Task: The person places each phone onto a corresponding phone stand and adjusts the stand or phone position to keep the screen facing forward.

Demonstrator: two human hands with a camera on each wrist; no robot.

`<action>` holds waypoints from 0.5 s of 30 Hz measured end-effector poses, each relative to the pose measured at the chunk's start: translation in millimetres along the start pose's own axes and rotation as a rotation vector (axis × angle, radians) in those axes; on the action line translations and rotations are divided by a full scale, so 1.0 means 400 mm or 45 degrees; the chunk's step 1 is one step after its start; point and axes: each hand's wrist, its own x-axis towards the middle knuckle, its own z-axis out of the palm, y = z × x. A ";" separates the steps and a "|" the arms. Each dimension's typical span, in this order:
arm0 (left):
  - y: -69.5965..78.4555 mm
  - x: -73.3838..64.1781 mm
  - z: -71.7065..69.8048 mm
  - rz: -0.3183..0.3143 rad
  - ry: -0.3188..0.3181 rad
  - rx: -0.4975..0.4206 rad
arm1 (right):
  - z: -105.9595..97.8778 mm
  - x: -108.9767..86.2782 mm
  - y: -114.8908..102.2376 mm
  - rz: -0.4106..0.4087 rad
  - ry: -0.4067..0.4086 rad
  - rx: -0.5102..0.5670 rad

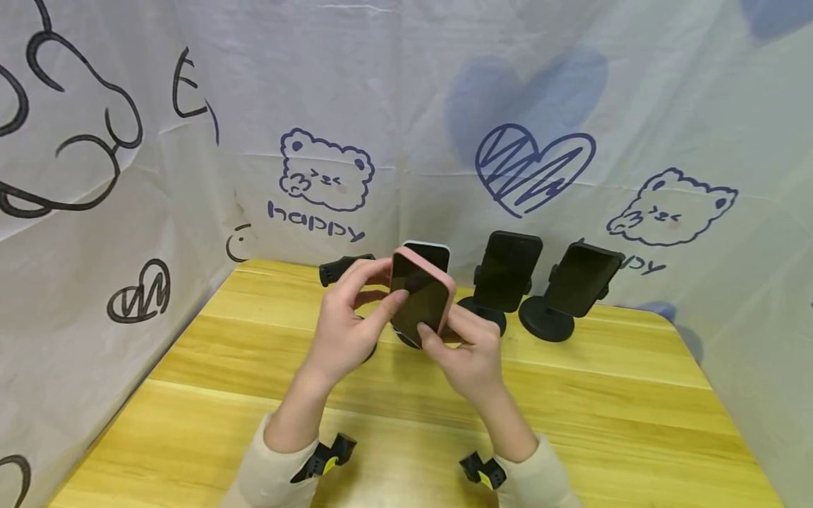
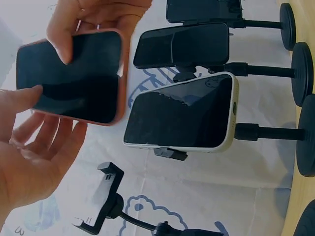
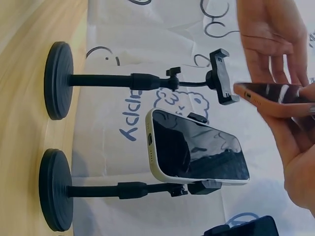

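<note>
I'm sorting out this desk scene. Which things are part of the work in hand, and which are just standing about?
In hand:
pink-cased phone, held by the left hand and the right hand
empty stand, nearest the hands

Standing about:
white-cased phone, already on a stand
two dark phones on stands
wooden table
printed cloth

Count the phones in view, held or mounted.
4. Pink-cased phone held by the left hand and right hand; white phone on a stand behind it; two dark phones on stands to its right. None seems hidden.
</note>
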 end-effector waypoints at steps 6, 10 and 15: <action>-0.013 -0.002 0.000 -0.106 -0.119 -0.004 | -0.017 -0.003 -0.003 0.180 0.077 0.138; -0.014 -0.002 0.003 -0.168 -0.171 0.028 | -0.025 0.000 -0.010 0.339 0.140 0.261; -0.014 -0.001 0.006 -0.214 -0.206 0.041 | -0.034 0.006 -0.015 0.524 0.186 0.437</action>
